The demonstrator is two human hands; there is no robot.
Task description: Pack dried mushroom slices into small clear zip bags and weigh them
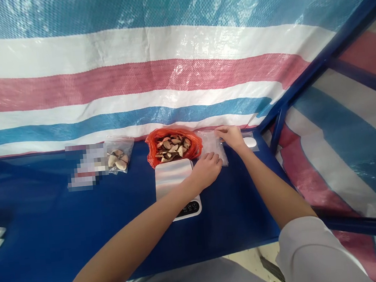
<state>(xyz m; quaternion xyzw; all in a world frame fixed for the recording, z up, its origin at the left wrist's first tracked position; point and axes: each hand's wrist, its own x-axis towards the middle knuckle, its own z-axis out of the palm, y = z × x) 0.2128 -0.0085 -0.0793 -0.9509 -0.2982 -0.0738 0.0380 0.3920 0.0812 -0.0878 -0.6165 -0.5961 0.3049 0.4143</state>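
Several clear plastic bags (210, 142) lie in a flat pile at the back right of the blue table. My right hand (229, 136) pinches the right edge of a bag near its top, between thumb and fingertips. Across the lower left of the pile, my left hand (208, 169) is closed, its curled fingers on the bag; the fingertips are partly hidden. Below that wrist, my left forearm passes over a white kitchen scale (171, 175), covering part of its plate. An open red plastic bag (151, 155) holds brown and cream dried slices (173, 147) just behind the scale.
A clear bag with several pale pieces (119, 160) lies to the left, beside a blurred-out packet (88, 165). A white round item (250, 142) in clear wrap sits right of my right hand. Striped sheeting (136, 82) and a blue frame (301, 76) bound the table (68, 239).
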